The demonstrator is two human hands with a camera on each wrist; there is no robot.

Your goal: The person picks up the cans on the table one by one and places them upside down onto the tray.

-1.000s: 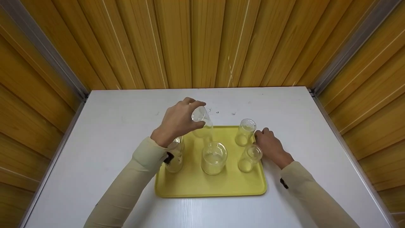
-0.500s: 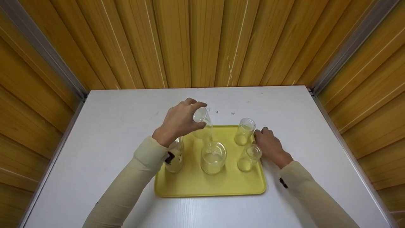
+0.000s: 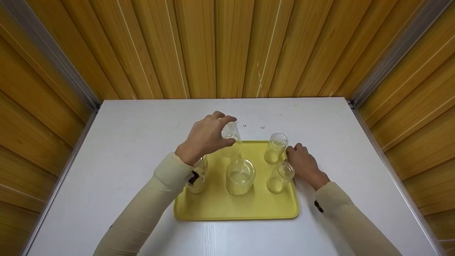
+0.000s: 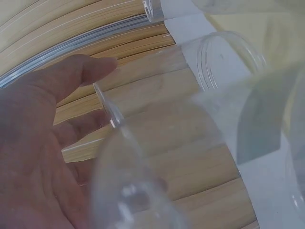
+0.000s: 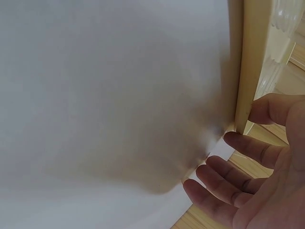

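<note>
A clear drinking glass point(image 3: 231, 142) stands or hovers at the back middle of a yellow tray point(image 3: 234, 210); I cannot tell whether it touches. My left hand point(image 3: 205, 137) grips it near its upper end, thumb on the near side and fingers on the far side. In the left wrist view, the thumb and fingers lie at the edge of that glass point(image 4: 157, 95). At the tray's right rim, my right hand point(image 3: 305, 163) pinches the edge. The right wrist view has the thumb and index finger on that rim point(image 5: 251, 62), the other fingers loosely bent.
A wider glass point(image 3: 240, 179) stands mid-tray. Two narrow glasses, one behind point(image 3: 275, 149) and one in front point(image 3: 280, 179), are along the right side. More glassware point(image 3: 197, 181) at the left is partly hidden by my sleeve. Wood-patterned walls point(image 3: 227, 49) enclose the white table point(image 3: 142, 121).
My left hand and the glass it grips have shifted slightly to the right over the tray. The right hand, the tray and the other glasses stay in place.
</note>
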